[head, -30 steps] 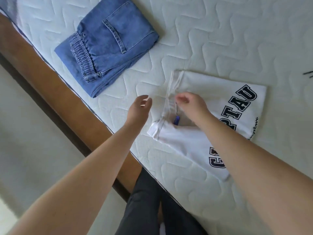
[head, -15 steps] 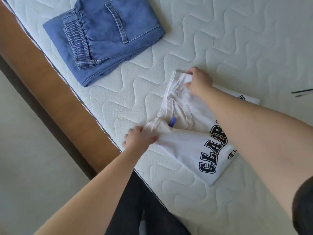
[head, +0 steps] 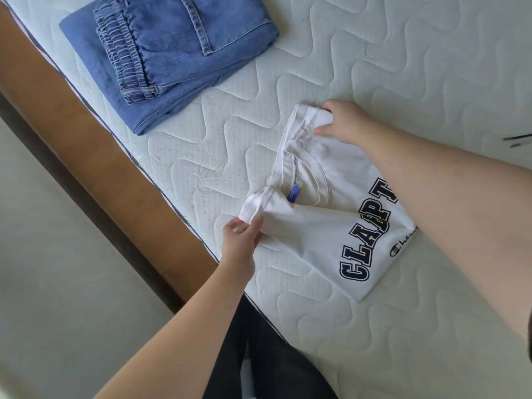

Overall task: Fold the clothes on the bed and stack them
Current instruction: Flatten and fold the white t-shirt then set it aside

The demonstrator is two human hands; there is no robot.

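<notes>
A white cotton T-shirt with big dark block letters (head: 325, 226) is laid folded on the white quilted mattress (head: 403, 67), near the middle of the picture and close to the near edge of the bed. One corner of the T-shirt, the one nearest the bed edge, is pinched between the thumb and fingers of the left hand (head: 241, 240). That corner is lifted a little off the mattress. The far corner of the T-shirt, by the collar, is gripped by the right hand (head: 342, 122), with the thumb laid on top of the cloth and the fingers curled over the edge. The neck opening is seen between the two hands, and a small blue label (head: 293, 194) is sewn inside it. The dark letters are partly hidden by the right arm. A small dark logo is printed on the right side of the shirt, just past the letters. A pair of folded blue denim jeans with a stretchy waistband (head: 169, 53) is laid on the mattress to the far left, well apart from the T-shirt. A back pocket is seen on top of the jeans. The brown wooden bed frame (head: 86, 156) is seen along the left side of the mattress. Dark trousers (head: 276, 361) are seen at the near edge, beside the bed.
</notes>
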